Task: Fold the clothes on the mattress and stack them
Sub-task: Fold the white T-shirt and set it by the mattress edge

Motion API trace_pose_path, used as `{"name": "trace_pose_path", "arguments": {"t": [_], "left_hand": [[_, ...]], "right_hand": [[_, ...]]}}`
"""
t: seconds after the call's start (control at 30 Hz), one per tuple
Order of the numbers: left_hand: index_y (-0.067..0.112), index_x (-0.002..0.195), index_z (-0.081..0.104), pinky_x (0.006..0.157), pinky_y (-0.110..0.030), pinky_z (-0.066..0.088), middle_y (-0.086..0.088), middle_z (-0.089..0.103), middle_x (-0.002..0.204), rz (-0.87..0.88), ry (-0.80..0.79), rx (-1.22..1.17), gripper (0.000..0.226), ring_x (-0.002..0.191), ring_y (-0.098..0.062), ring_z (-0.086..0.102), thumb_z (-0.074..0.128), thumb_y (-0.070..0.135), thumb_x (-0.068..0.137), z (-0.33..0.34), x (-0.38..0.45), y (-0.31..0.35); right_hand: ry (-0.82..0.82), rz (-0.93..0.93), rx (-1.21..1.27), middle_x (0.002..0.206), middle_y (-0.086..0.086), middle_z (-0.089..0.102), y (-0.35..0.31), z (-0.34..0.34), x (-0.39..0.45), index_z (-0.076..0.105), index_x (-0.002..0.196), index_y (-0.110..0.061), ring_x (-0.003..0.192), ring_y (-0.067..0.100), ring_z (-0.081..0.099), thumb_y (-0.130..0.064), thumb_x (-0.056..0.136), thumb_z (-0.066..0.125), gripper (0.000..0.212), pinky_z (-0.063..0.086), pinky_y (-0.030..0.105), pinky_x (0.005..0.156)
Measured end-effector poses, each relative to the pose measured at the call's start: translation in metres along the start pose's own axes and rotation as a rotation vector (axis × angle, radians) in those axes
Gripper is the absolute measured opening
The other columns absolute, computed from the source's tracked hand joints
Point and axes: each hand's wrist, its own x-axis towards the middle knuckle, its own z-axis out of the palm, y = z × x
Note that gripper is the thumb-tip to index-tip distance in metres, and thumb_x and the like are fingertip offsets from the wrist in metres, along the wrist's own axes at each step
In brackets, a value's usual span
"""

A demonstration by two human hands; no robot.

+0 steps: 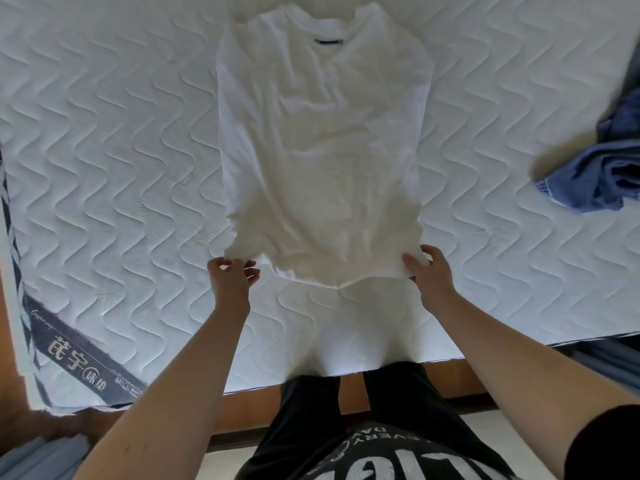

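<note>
Lying lengthwise on the mattress, the white shirt has its collar at the far end and its hem at the near end, toward the person. Both sleeves appear folded in, so the shirt forms a long narrow panel. A small dark label shows inside the collar.

Head view, hands: the left hand is at the near left corner of the hem. Its thumb and fingertips are curled and pinch the fabric edge there. The right hand is at the near right corner of the hem. Its thumb lies on top of the cloth and its fingers curl under the edge, so it grips that corner. The hem between the two hands sags slightly and is raised a little off the mattress, with a shadow beneath it. The rest of the shirt lies flat beyond the hands, away from the person.

Head view, surroundings: a crumpled blue garment lies at the right edge of the mattress, well apart from the shirt and from both hands. The mattress cover is white with a wavy quilted pattern. A grey printed band crosses its near left corner. The person stands at the near edge of the mattress in dark clothing.
</note>
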Motion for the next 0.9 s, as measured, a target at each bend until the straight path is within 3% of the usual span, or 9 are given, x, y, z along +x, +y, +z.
{"name": "trace_pose_path", "arguments": {"t": [0.13, 0.3, 0.4, 0.47, 0.53, 0.6, 0.7, 0.8, 0.9], "left_hand": [[0.035, 0.127, 0.044, 0.055, -0.028, 0.046, -0.004, 0.056, 0.073, 0.060, 0.019, 0.117, 0.053, 0.050, -0.011, 0.048, 0.040, 0.000, 0.087, -0.020, -0.001, 0.001], [0.022, 0.109, 0.065, 0.063, -0.036, 0.047, -0.001, 0.057, 0.060, 0.239, 0.009, 0.499, 0.035, 0.054, -0.018, 0.052, 0.038, 0.011, 0.090, -0.051, -0.012, -0.016], [0.022, 0.118, 0.058, 0.072, -0.035, 0.047, 0.000, 0.067, 0.086, 0.342, -0.037, 0.768, 0.027, 0.078, -0.022, 0.060, 0.048, 0.017, 0.094, -0.065, -0.021, -0.024], [0.020, 0.128, 0.049, 0.072, -0.032, 0.043, 0.000, 0.061, 0.099, 0.424, -0.095, 0.914, 0.039, 0.082, -0.023, 0.056, 0.059, 0.015, 0.091, -0.068, -0.023, -0.025], [0.019, 0.130, 0.047, 0.073, -0.032, 0.044, -0.004, 0.061, 0.103, 0.467, -0.096, 0.941, 0.044, 0.083, -0.026, 0.058, 0.061, 0.010, 0.089, -0.071, -0.030, -0.024], [0.019, 0.125, 0.052, 0.076, -0.032, 0.045, -0.005, 0.066, 0.106, 0.491, -0.022, 0.910, 0.036, 0.091, -0.028, 0.062, 0.060, 0.011, 0.091, -0.071, -0.035, -0.019], [0.019, 0.112, 0.062, 0.065, -0.027, 0.044, -0.003, 0.071, 0.093, 0.543, 0.031, 0.888, 0.021, 0.084, -0.024, 0.063, 0.060, 0.015, 0.091, -0.068, -0.042, -0.009], [0.024, 0.094, 0.063, 0.052, -0.024, 0.037, 0.005, 0.066, 0.075, 0.523, 0.011, 0.883, 0.008, 0.071, -0.020, 0.060, 0.062, 0.020, 0.087, -0.065, -0.048, 0.005], [0.023, 0.088, 0.057, 0.060, -0.027, 0.041, 0.003, 0.064, 0.080, 0.575, -0.058, 0.862, 0.008, 0.073, -0.019, 0.061, 0.063, 0.027, 0.090, -0.065, -0.050, 0.013]], "right_hand": [[0.052, -0.049, 0.024, 0.092, 0.007, 0.057, 0.002, -0.021, -0.008, 0.055, 0.107, -0.030, 0.081, 0.022, 0.063, -0.013, 0.087, 0.070, 0.030, 0.057, 0.034, 0.078], [0.160, -0.093, 0.005, 0.103, 0.006, 0.057, 0.005, -0.049, -0.022, 0.055, 0.110, -0.025, 0.081, 0.017, 0.066, -0.007, 0.094, 0.057, 0.024, 0.057, 0.021, 0.060], [0.127, -0.140, -0.117, 0.096, 0.004, 0.056, 0.010, -0.062, -0.034, 0.053, 0.114, -0.039, 0.077, 0.017, 0.067, -0.001, 0.095, 0.045, 0.043, 0.056, 0.018, 0.059], [0.078, -0.170, -0.147, 0.089, 0.003, 0.055, 0.011, -0.062, -0.034, 0.057, 0.113, -0.041, 0.074, 0.014, 0.063, 0.002, 0.095, 0.041, 0.050, 0.057, 0.017, 0.064], [0.020, -0.199, -0.131, 0.096, 0.000, 0.056, 0.013, -0.062, -0.037, 0.067, 0.107, -0.033, 0.080, 0.011, 0.061, 0.004, 0.097, 0.040, 0.047, 0.058, 0.018, 0.071], [-0.050, -0.204, -0.130, 0.096, -0.001, 0.055, 0.014, -0.061, -0.040, 0.070, 0.109, -0.027, 0.081, 0.008, 0.061, 0.004, 0.097, 0.045, 0.041, 0.056, 0.017, 0.078], [-0.143, -0.187, -0.221, 0.082, 0.001, 0.049, 0.009, -0.059, -0.047, 0.059, 0.128, -0.029, 0.068, 0.009, 0.050, 0.001, 0.090, 0.059, 0.049, 0.047, 0.014, 0.065], [-0.174, -0.180, -0.221, 0.102, 0.007, 0.056, 0.000, -0.056, -0.057, 0.053, 0.134, -0.030, 0.083, 0.016, 0.055, 0.002, 0.086, 0.061, 0.058, 0.046, 0.020, 0.069], [-0.162, -0.219, -0.211, 0.109, 0.005, 0.055, -0.007, -0.056, -0.067, 0.052, 0.136, -0.027, 0.091, 0.016, 0.056, -0.001, 0.088, 0.064, 0.056, 0.047, 0.021, 0.076]]}}
